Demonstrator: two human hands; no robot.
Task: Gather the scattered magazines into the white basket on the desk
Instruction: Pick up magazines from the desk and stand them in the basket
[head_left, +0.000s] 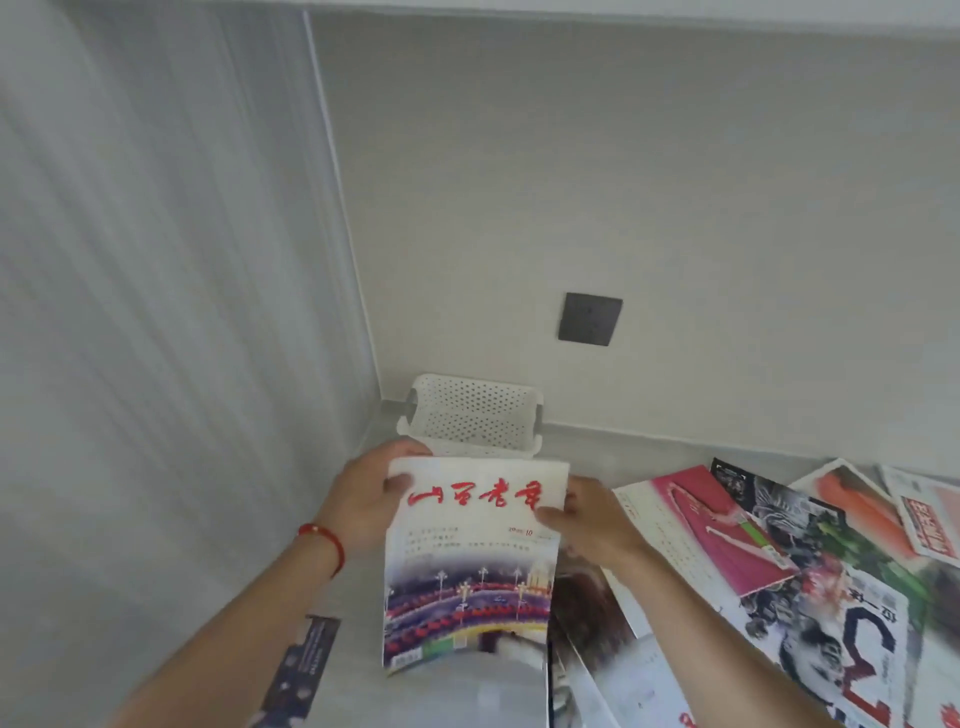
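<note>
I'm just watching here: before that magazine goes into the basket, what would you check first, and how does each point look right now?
1. Left hand grips the magazine at its top left corner: ok.
2. Right hand grips its top right edge: ok.
3. White basket stands upright at the wall, just beyond the magazine: ok.
4. Room inside the basket: cannot tell, its floor is hidden.
5. Magazine fits the basket's opening: cannot tell; it looks about as wide as the basket.
6. Other magazines still lie scattered on the desk to the right: not ok, more to gather.
</note>
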